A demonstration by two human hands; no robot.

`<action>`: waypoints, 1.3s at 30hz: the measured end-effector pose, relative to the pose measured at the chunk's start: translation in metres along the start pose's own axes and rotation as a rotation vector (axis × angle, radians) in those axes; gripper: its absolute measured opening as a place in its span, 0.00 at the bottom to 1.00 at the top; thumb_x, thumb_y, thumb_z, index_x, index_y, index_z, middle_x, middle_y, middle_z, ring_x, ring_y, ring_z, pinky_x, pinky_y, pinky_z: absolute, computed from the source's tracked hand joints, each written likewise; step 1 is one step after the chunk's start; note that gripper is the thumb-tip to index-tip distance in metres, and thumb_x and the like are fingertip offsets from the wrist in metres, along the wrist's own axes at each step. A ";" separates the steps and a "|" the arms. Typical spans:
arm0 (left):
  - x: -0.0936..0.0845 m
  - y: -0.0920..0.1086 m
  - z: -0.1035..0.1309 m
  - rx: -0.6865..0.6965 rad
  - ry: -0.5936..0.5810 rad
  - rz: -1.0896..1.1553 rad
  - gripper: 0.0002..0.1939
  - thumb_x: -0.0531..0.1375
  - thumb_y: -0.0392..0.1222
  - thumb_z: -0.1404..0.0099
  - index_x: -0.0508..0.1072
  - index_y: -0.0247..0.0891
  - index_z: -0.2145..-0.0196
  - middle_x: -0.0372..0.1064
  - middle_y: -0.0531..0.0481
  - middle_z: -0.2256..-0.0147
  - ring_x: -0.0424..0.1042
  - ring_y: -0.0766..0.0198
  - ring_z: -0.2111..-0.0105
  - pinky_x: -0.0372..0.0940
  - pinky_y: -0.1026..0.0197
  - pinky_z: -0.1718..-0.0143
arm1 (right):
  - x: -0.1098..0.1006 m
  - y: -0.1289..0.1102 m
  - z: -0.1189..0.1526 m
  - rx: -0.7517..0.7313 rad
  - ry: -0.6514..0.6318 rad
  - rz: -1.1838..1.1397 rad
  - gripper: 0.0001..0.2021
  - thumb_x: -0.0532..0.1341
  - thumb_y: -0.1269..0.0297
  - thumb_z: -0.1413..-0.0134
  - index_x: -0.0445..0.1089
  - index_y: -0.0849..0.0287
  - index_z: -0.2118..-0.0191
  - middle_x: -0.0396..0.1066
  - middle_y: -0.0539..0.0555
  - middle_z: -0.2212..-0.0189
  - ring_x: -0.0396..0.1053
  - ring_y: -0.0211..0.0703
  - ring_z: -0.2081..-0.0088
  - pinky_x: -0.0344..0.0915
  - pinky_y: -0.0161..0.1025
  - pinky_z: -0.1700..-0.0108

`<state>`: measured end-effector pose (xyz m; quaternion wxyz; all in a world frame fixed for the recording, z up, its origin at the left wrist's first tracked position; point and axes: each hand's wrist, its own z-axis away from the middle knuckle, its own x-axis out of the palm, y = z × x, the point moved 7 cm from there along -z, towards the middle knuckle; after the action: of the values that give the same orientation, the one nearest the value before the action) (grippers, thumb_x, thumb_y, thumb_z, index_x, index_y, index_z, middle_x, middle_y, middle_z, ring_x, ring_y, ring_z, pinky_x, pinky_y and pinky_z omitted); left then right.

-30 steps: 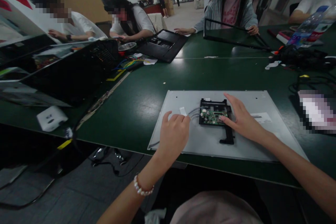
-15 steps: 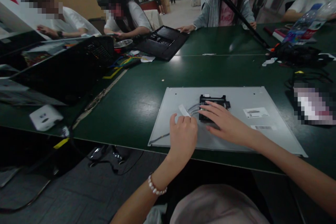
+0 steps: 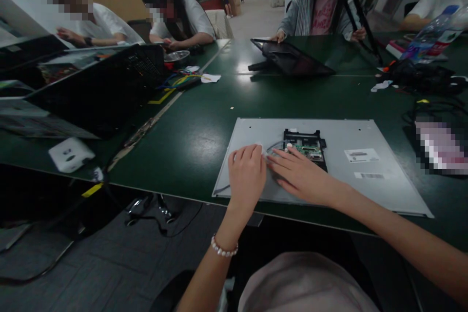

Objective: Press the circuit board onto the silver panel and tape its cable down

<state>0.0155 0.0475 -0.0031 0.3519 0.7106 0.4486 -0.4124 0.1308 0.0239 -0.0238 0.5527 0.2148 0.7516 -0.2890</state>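
A flat grey metal panel [image 3: 365, 185] lies on the green table in front of me, with a black bracket holding a green circuit board [image 3: 310, 149] on its upper middle. Thin grey cables [image 3: 276, 146] run left from the board towards my fingers. My left hand [image 3: 247, 173] is over the panel's left part, its fingers bent and close together; what is under them is hidden. Over the cables and the lower left of the board, my right hand [image 3: 305, 175] lies with its fingers stretched out, fingertips close to the left hand.
Two labels [image 3: 361, 155] are stuck on the panel's right side. A phone [image 3: 440, 144] lies to the right, a white adapter [image 3: 71, 155] at the left edge. Across the table, a person's hand [image 3: 280, 37] holds a tilted black casing [image 3: 292, 56]. Bottles [image 3: 427, 36] stand far right.
My right hand has slid left off the board, uncovering more of it. My left hand now covers the white strip seen before. Across the table, the black casing has been lifted and tilted.
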 end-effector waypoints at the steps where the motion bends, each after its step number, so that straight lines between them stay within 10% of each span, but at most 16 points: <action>1: 0.006 0.000 -0.001 0.000 -0.019 0.016 0.15 0.51 0.35 0.29 0.73 0.35 0.50 0.73 0.39 0.48 0.70 0.52 0.48 0.59 0.47 0.45 | 0.001 -0.002 -0.001 -0.005 -0.011 0.015 0.22 0.52 0.65 0.34 0.65 0.64 0.38 0.63 0.63 0.36 0.54 0.56 0.32 0.46 0.60 0.31; 8: 0.032 0.000 0.005 0.003 -0.133 0.031 0.20 0.48 0.34 0.28 0.68 0.30 0.42 0.70 0.38 0.43 0.65 0.53 0.39 0.54 0.45 0.37 | 0.007 -0.007 0.003 -0.017 -0.052 0.031 0.25 0.51 0.55 0.31 0.62 0.64 0.36 0.62 0.64 0.35 0.50 0.54 0.31 0.39 0.61 0.30; 31: 0.029 0.003 0.015 -0.072 -0.115 0.074 0.17 0.52 0.36 0.30 0.70 0.31 0.47 0.70 0.34 0.45 0.70 0.52 0.43 0.64 0.50 0.43 | 0.001 -0.019 0.039 0.032 -0.071 -0.068 0.31 0.52 0.49 0.33 0.55 0.61 0.32 0.58 0.60 0.33 0.44 0.54 0.29 0.25 0.67 0.31; 39: 0.017 0.001 -0.006 -0.082 -0.173 0.050 0.11 0.57 0.37 0.35 0.73 0.39 0.55 0.75 0.40 0.52 0.74 0.51 0.52 0.67 0.49 0.51 | -0.041 0.049 0.120 0.514 0.216 -0.054 0.24 0.51 0.55 0.32 0.57 0.48 0.34 0.58 0.56 0.33 0.48 0.58 0.30 0.43 0.70 0.33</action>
<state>0.0228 0.0581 -0.0163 0.4285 0.6681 0.4152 -0.4446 0.2595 -0.0205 -0.0210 0.3889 0.3573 0.7137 -0.4601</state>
